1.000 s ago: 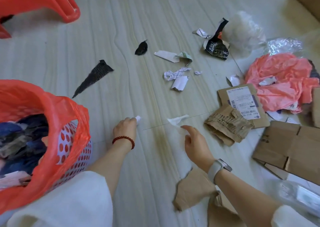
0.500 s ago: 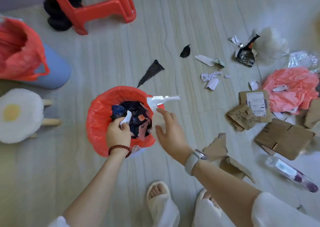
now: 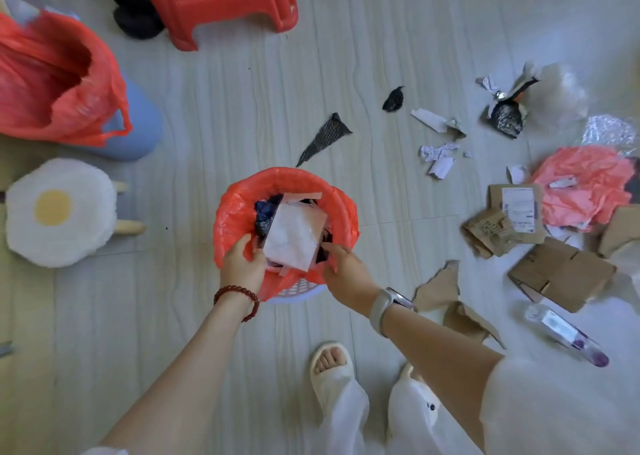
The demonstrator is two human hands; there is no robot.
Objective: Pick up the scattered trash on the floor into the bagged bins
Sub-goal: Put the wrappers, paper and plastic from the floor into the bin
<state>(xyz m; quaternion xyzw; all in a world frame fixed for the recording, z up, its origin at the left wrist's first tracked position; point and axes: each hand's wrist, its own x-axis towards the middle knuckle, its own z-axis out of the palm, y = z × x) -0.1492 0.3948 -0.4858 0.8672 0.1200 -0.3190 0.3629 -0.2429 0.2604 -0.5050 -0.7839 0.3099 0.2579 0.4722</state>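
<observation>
A basket lined with a red bag [image 3: 277,177] stands on the floor right in front of me, full of dark scraps. On top lies a pale square sheet [image 3: 294,236]. My left hand [image 3: 242,265] is curled at the near rim and pinches the sheet's left corner. My right hand [image 3: 346,272] grips its right corner with bent fingers. A second bin with a red bag [image 3: 52,83] stands at the far left. Loose trash lies to the right: a black mesh piece [image 3: 325,135], white paper scraps [image 3: 438,156], a foil wrapper [image 3: 507,115], pink tissue paper [image 3: 585,184] and cardboard pieces [image 3: 561,274].
A red plastic stool [image 3: 225,4] stands at the back, an egg-shaped stool [image 3: 59,212] at the left. A clear plastic bottle [image 3: 568,336] and torn cardboard [image 3: 440,284] lie near my right side. My feet in white slippers [image 3: 332,364] are just behind the basket.
I rose from the floor and brought both hands, each carrying a white scrap, from the floor to the red-bagged basket. They now sit low inside its rim on a pale sheet.
</observation>
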